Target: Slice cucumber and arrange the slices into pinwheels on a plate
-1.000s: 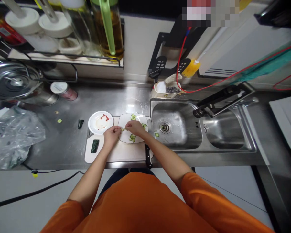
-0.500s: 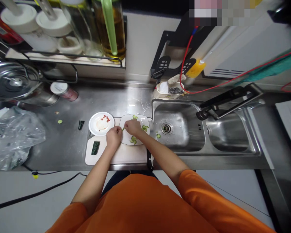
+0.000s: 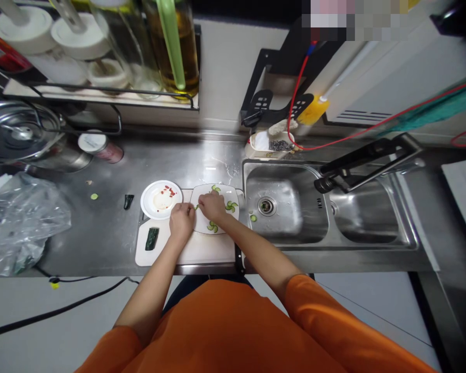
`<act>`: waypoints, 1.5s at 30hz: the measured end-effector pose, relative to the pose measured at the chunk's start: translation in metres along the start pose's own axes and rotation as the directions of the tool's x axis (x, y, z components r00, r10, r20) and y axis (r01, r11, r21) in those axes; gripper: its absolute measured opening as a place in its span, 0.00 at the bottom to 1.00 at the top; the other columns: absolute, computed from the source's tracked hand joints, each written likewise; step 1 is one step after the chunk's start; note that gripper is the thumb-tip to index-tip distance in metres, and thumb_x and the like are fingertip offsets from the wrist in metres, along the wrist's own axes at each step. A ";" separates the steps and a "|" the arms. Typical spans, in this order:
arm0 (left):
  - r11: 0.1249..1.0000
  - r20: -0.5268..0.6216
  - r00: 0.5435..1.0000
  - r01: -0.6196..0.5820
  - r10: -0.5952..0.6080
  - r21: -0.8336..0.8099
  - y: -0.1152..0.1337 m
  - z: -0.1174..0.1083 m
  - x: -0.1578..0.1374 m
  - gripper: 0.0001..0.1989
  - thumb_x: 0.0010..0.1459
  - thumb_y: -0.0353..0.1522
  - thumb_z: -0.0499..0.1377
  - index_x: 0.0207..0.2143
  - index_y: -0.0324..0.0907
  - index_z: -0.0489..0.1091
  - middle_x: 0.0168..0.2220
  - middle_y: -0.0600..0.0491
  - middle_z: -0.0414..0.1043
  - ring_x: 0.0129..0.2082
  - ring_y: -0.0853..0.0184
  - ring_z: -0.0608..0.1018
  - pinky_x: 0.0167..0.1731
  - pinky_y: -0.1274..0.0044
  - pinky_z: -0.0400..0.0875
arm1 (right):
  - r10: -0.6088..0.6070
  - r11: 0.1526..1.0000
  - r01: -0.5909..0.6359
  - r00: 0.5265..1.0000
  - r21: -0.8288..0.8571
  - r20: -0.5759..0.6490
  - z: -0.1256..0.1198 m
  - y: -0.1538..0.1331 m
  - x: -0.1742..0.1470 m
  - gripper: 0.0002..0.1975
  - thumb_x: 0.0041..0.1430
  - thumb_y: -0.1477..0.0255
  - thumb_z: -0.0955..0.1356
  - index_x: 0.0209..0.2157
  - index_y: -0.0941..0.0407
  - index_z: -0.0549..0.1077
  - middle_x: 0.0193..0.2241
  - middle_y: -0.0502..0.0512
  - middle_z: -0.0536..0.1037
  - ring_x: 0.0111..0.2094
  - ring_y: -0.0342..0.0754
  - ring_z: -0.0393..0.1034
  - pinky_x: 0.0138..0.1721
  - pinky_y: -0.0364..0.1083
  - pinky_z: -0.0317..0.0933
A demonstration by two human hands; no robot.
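Both my hands are at the left side of a white squarish plate. My left hand is closed, its fingertips pinched at a small green cucumber slice by the plate's edge. From the other side, the closed fingers of my right hand meet the same slice; they partly hide it. Fans of thin cucumber slices lie on the plate at the right, the top and the bottom. Left of it sits a round white plate with small red pieces. Under both plates is a white cutting board.
A dark green cucumber chunk lies on the board, an end piece on the steel counter. The board's right edge has a black handle. A double sink with a black faucet is rightward; a plastic bag lies left.
My hands stay almost in place, with only slight finger movement at the slice. The view has shifted very slightly.
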State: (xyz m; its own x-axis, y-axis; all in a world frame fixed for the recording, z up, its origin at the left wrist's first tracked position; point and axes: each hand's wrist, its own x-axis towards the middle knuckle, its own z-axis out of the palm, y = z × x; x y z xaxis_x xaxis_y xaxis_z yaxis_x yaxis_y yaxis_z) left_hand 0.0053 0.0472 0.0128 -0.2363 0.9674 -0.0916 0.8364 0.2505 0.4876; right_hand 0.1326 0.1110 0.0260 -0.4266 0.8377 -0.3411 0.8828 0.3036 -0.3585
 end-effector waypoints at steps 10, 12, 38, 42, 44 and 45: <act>0.994 -0.022 0.993 -0.112 0.112 -0.005 -0.004 0.003 -0.003 0.12 0.58 0.33 0.51 0.34 0.40 0.73 0.33 0.47 0.71 0.37 0.61 0.72 0.42 0.71 0.65 | -0.176 0.982 0.164 0.972 -0.090 -0.155 0.022 0.007 -0.037 0.14 0.65 0.70 0.57 0.45 0.55 0.71 0.44 0.60 0.71 0.47 0.55 0.54 0.39 0.50 0.51; 0.994 -0.034 0.994 -0.107 0.106 -0.014 -0.004 0.003 -0.004 0.11 0.58 0.34 0.52 0.35 0.40 0.73 0.33 0.47 0.71 0.37 0.61 0.72 0.42 0.71 0.66 | -0.223 0.970 0.201 0.960 -0.135 -0.171 0.028 0.008 -0.043 0.15 0.66 0.71 0.56 0.47 0.55 0.70 0.45 0.60 0.71 0.47 0.55 0.54 0.39 0.50 0.51; 0.999 0.003 0.999 -0.048 0.048 -0.014 0.000 0.002 -0.001 0.11 0.57 0.34 0.52 0.35 0.39 0.73 0.34 0.45 0.71 0.37 0.60 0.72 0.42 0.70 0.66 | -0.373 0.913 0.336 0.918 -0.231 -0.138 0.029 0.018 -0.045 0.20 0.64 0.76 0.55 0.56 0.58 0.61 0.53 0.64 0.66 0.56 0.59 0.50 0.46 0.56 0.49; 0.999 -0.002 0.999 -0.050 0.050 -0.016 0.000 0.003 -0.001 0.11 0.56 0.34 0.52 0.34 0.40 0.73 0.33 0.46 0.70 0.37 0.60 0.72 0.42 0.70 0.66 | -0.363 0.918 0.330 0.923 -0.220 -0.126 0.028 0.017 -0.045 0.21 0.64 0.76 0.55 0.57 0.57 0.61 0.53 0.64 0.67 0.57 0.59 0.50 0.47 0.57 0.49; 0.999 -0.001 0.999 -0.049 0.049 -0.013 -0.001 0.003 -0.001 0.11 0.56 0.34 0.53 0.34 0.40 0.73 0.33 0.46 0.71 0.37 0.60 0.72 0.42 0.70 0.66 | -0.360 0.919 0.327 0.924 -0.222 -0.128 0.029 0.016 -0.045 0.21 0.64 0.76 0.55 0.57 0.57 0.61 0.53 0.64 0.67 0.57 0.59 0.50 0.47 0.57 0.49; 0.999 0.001 0.999 -0.048 0.048 -0.012 -0.001 0.004 -0.001 0.11 0.56 0.34 0.53 0.35 0.39 0.73 0.33 0.46 0.71 0.37 0.60 0.72 0.42 0.70 0.66 | -0.360 0.918 0.327 0.924 -0.226 -0.129 0.029 0.016 -0.045 0.21 0.64 0.76 0.55 0.57 0.58 0.61 0.52 0.64 0.67 0.57 0.59 0.49 0.47 0.57 0.49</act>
State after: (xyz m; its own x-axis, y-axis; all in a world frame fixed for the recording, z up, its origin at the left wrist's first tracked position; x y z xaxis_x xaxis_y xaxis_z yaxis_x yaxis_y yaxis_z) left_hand 0.0062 0.0463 0.0091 -0.1955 0.9783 -0.0686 0.8410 0.2032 0.5015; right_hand 0.1604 0.0649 0.0106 -0.6869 0.7230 -0.0740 0.7154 0.6546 -0.2444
